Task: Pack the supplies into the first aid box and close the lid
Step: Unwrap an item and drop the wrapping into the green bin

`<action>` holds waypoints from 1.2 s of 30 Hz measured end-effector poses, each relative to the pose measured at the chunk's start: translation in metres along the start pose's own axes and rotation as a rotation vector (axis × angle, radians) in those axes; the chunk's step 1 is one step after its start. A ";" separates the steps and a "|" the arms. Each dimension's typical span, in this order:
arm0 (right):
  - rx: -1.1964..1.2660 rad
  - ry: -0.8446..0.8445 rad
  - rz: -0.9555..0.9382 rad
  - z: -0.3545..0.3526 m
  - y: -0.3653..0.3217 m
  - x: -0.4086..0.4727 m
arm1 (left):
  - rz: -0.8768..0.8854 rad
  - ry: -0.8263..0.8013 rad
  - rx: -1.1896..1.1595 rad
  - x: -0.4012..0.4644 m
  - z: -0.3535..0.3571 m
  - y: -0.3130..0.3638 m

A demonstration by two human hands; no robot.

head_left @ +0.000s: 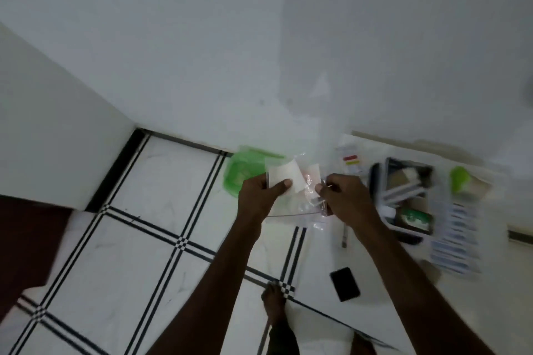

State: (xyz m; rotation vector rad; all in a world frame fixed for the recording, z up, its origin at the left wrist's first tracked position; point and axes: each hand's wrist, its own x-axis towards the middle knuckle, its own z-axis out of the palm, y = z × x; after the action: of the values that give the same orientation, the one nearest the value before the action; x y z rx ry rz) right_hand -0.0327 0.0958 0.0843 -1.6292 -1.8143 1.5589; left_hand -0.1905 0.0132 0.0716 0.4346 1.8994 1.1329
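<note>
My left hand (261,194) pinches a white gauze pad (284,174) between thumb and fingers. My right hand (344,197) grips the edge of a clear plastic bag (302,207) that hangs between both hands. Behind the pad, a green lid (240,173) lies on the floor against the wall. To the right on a white counter stands the open first aid box (403,196), with several packets inside, among them a green one (415,217). The frame is blurred by motion.
On the counter lie a black phone (344,284), a blue-and-white blister strip (457,239), a green-capped item (460,179), a labelled packet (350,160) and a thin pen-like tool (344,236). My bare foot (274,301) stands on the tiled floor. White walls close the corner.
</note>
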 end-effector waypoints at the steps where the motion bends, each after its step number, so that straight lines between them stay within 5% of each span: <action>1: 0.000 -0.049 0.019 0.034 -0.005 0.015 | -0.023 0.032 0.016 0.019 -0.025 -0.014; 10: -0.035 -0.151 0.303 0.245 0.058 0.195 | -0.153 0.152 0.128 0.205 -0.131 -0.137; 16: -0.016 -0.034 0.466 0.324 0.144 0.310 | -0.258 0.140 0.091 0.328 -0.130 -0.232; 22: 0.008 -0.011 0.543 0.362 0.167 0.332 | -0.359 0.081 -0.030 0.376 -0.110 -0.291; 28: 0.125 -0.028 0.523 0.347 0.146 0.297 | -0.351 0.059 -0.139 0.320 -0.104 -0.259; 36: 0.382 0.055 0.243 0.220 0.014 0.191 | -0.132 0.042 -0.373 0.211 -0.079 -0.105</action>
State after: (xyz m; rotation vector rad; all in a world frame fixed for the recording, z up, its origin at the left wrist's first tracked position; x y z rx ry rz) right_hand -0.2559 0.1347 -0.0998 -1.7256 -1.2273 1.8043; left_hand -0.3620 0.0529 -0.1034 0.0782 1.6743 1.3773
